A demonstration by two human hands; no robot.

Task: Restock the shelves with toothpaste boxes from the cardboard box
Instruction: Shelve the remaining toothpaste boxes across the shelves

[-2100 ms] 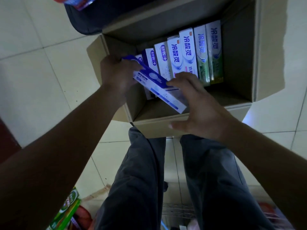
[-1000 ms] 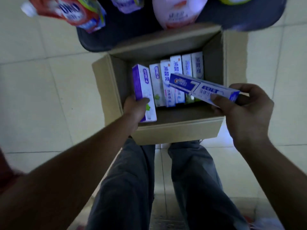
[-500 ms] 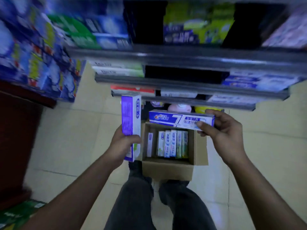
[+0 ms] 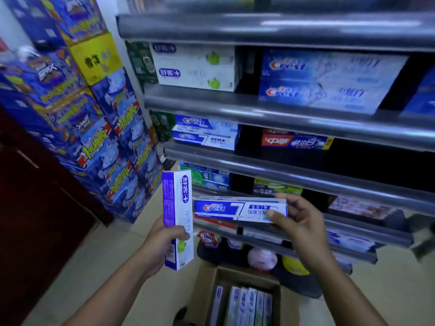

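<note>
Glossy metal shelf rails (image 4: 282, 121), matt brown cardboard box (image 4: 202, 295), glossy printed toothpaste cartons (image 4: 237, 209)

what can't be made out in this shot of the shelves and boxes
Head view:
Cardboard box: cut off by the bottom edge.
Crest box: right end hidden under the right hand.
Purple-and-white toothpaste box: lower print covered by the left hand.
Top shelf: contents blurred.

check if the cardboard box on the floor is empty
Not empty: the open cardboard box shows a row of toothpaste boxes standing on end inside.
</note>
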